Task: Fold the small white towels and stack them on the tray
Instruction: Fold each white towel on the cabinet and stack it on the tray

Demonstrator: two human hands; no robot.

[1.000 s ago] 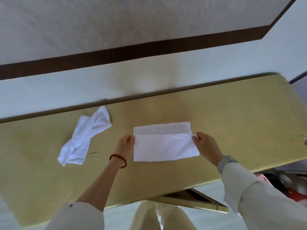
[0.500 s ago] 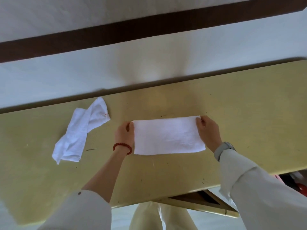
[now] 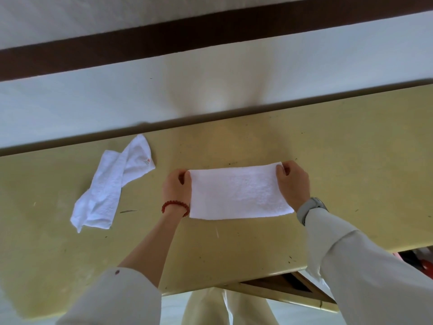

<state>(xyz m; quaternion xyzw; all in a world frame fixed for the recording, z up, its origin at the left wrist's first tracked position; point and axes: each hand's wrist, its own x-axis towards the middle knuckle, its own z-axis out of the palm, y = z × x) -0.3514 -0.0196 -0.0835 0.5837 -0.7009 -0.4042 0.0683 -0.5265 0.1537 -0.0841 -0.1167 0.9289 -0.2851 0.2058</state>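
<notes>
A small white towel (image 3: pixel 239 192) lies folded in half as a long rectangle on the yellow table (image 3: pixel 351 160). My left hand (image 3: pixel 176 188) pinches its far left corner, and my right hand (image 3: pixel 293 184) pinches its far right corner. A second white towel (image 3: pixel 112 184) lies crumpled and loosely twisted to the left, apart from both hands. No tray is in view.
The table's far edge runs against a white wall with a dark brown band (image 3: pixel 210 26). Under the table's near edge a wooden frame (image 3: pixel 293 287) shows. Red and dark items (image 3: pixel 421 263) lie on the floor at the right.
Both hands carried the towel's near edge up over to the far edge, closing the fold in half. The hands now hold the far corners.
</notes>
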